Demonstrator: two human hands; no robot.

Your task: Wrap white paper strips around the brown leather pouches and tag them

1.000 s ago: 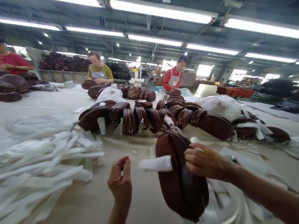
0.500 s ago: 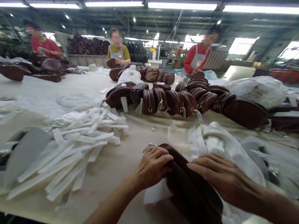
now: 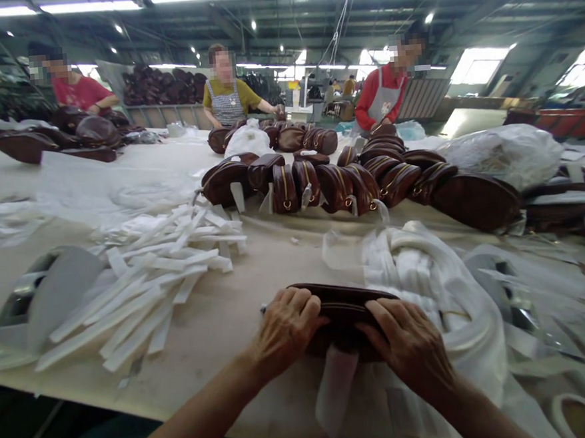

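Note:
A dark brown leather bag (image 3: pixel 346 302) lies crosswise in front of me, its long seamed edge facing up. My left hand (image 3: pixel 292 322) grips its left end, fingers curled over the top. At the other end my right hand (image 3: pixel 405 334) holds it the same way, thumb on the near side. A white strip (image 3: pixel 337 383) hangs from the bag's near side between my hands. Just beyond and to the right sits a bundle of white wrapping material (image 3: pixel 421 270).
Loose white strips (image 3: pixel 176 274) are heaped on the left, beside a grey tape dispenser (image 3: pixel 52 296). Finished-looking brown bags (image 3: pixel 335 186) with gold zips stand in a row across the table. A clear plastic bundle (image 3: pixel 508 154) lies at right. Three co-workers stand beyond the table.
The bag has turned from pointing toward me to lying crosswise. My right hand has shifted from resting flat along its side to gripping its right end. A co-worker's arm has reached out sideways.

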